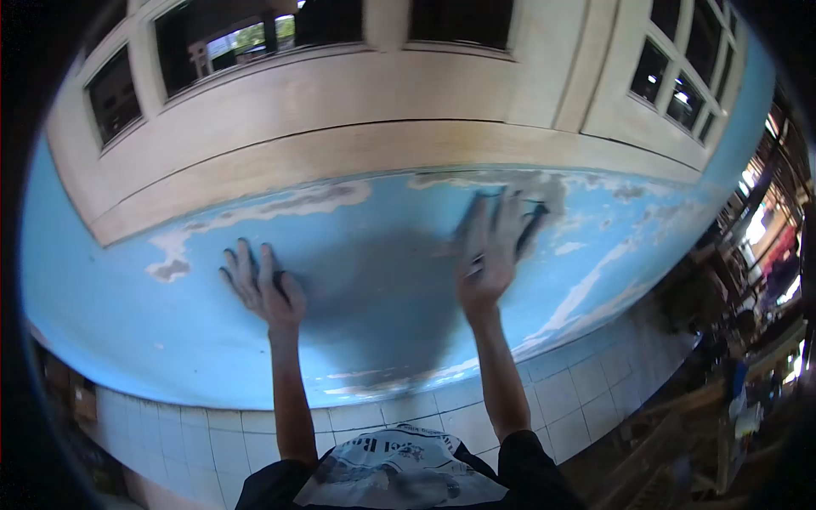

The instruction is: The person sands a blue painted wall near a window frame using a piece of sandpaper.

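Observation:
My left hand (265, 287) rests against the light blue wall (195, 323), fingers spread and nothing in them. Higher up and to the right, my right hand (491, 255) presses a dark piece of sandpaper (533, 229) to the wall, just under the window frame. Motion blurs these fingers, and most of the sheet is hidden beneath them. Around the right hand the paint is worn into grey and whitish patches (544, 183). A similar patch (297, 202) runs above my left hand along the frame's lower edge.
A cream window frame (323, 149) with dark panes spans the top. White tiles (586, 382) line the wall's lower edge. On the right, wooden pieces (680, 425) and cluttered items stand in shade. My lap or chest carries a printed cloth (399, 467).

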Tool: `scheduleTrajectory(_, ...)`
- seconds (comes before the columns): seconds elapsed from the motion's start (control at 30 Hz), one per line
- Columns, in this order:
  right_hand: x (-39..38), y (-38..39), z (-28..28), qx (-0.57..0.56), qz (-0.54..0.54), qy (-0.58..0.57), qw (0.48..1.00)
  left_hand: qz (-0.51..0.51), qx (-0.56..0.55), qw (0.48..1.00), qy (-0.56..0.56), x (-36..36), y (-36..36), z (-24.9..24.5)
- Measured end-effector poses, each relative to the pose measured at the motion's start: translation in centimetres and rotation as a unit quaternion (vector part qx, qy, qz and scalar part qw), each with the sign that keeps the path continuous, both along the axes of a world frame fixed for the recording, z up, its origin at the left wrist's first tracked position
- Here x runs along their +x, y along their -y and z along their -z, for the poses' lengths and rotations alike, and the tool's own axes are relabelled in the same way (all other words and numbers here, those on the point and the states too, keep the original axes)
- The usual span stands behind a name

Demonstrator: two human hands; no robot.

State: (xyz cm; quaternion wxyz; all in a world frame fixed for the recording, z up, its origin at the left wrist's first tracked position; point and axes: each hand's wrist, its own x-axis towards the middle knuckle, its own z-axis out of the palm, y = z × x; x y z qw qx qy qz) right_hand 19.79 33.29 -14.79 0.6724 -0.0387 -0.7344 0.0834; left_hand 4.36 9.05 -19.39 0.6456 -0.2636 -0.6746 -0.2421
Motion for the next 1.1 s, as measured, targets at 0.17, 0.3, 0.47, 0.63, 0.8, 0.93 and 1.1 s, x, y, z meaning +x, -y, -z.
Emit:
scheduleTrajectory(0.17,-2.1,4.2,2.8,0.110,-0.171,0.160,0.966,0.091,-0.040,0.993,0.060,0.6,2.5,0.4)
scheduleTrajectory(0.3,-2.6,2.1,3.4,0.014,-0.071,0.052,0.996,0.078,0.005,0.992,0.103,0.8,7.2,1.0)
scheduleTrajectory(0.47,-5.4,6.2,3.0,-0.006,-0.055,0.004,0.998,0.079,0.103,0.978,0.162,0.0,11.1,1.3)
scheduleTrajectory(0.63,-6.1,10.6,2.5,0.168,-0.113,0.205,0.958,0.063,0.082,0.978,0.179,-1.0,13.4,0.3)
scheduleTrajectory(0.8,-6.2,9.8,2.0,-0.094,0.050,-0.109,0.988,0.094,0.087,0.967,0.219,-1.1,15.0,-0.5)
scheduleTrajectory(0.93,-3.6,10.6,1.1,0.027,0.050,0.008,0.998,0.054,0.047,0.969,0.235,-1.7,15.7,0.1)
scheduleTrajectory(1.1,-3.4,10.0,0.9,0.060,0.063,0.039,0.995,0.071,0.058,0.968,0.232,-1.7,15.3,0.6)
